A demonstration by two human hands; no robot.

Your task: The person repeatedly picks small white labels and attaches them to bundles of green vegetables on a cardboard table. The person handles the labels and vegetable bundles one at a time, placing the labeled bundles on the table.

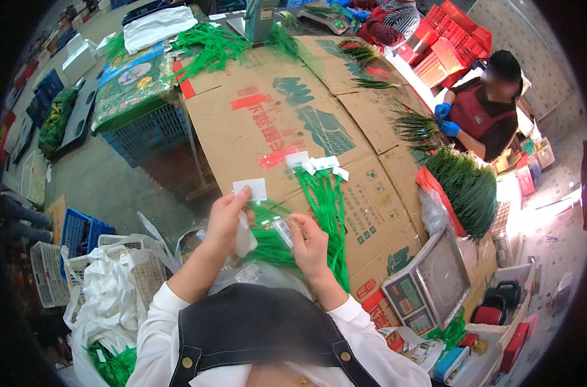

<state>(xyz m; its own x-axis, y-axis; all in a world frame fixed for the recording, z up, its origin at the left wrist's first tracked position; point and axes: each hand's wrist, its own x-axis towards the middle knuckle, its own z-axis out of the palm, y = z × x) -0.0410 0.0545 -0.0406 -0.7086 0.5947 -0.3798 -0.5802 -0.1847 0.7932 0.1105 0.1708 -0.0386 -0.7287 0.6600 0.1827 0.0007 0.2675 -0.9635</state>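
My left hand [227,219] pinches a blank-faced white tag [254,189] between thumb and fingers. A strip of pale backing paper [245,237] hangs beside that hand. Between the thumb and fingers of my right hand [310,243] is a barcode label [283,231]. Thin green netting [269,209] stretches between the two hands. Under them lies a pile of green mesh netting [274,246], partly hidden by my hands. To the right, several long green mesh sleeves [325,213] lie side by side, with white tags [317,164] at their far ends.
Flattened cardboard [225,130] covers the table. A digital scale [426,283] stands at right, beyond it a heap of green stalks [460,188]. Across the table, a person in blue gloves [449,128] handles stalks. White plastic bags [109,290] fill a crate at left.
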